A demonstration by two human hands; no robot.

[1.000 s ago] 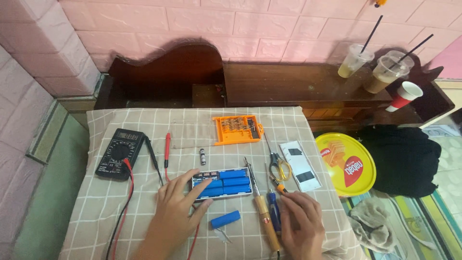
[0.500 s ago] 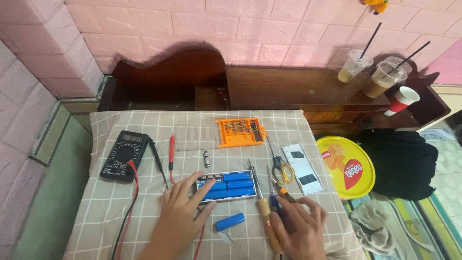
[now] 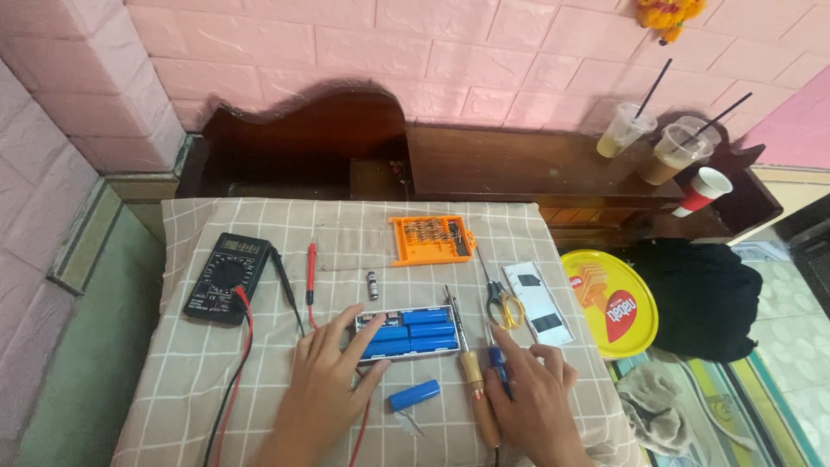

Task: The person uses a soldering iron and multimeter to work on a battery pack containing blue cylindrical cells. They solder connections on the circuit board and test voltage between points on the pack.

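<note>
Left hand (image 3: pixel 333 380): lower centre, fingers spread flat, resting on the left end of the battery pack (image 3: pixel 408 332); grips nothing.
Right hand (image 3: pixel 536 399): lower right, fingers loosely curled over the blue screwdriver (image 3: pixel 499 370).
Battery pack: centre of checked counter (image 3: pixel 173 380), blue cells in white case.
Nearby: loose blue cell (image 3: pixel 413 395), wooden-handled soldering iron (image 3: pixel 474 391), multimeter (image 3: pixel 226 277) at left.

this is looking like a home turned hobby electronics corner: a checked cloth (image 3: pixel 216 363) is covering a low table against a pink brick-pattern wall (image 3: pixel 346 52), with a multimeter (image 3: pixel 226 277), an orange bit set (image 3: pixel 430 239) and iced drinks (image 3: pixel 644 143) sitting on a wooden ledge (image 3: pixel 519 164).
</note>
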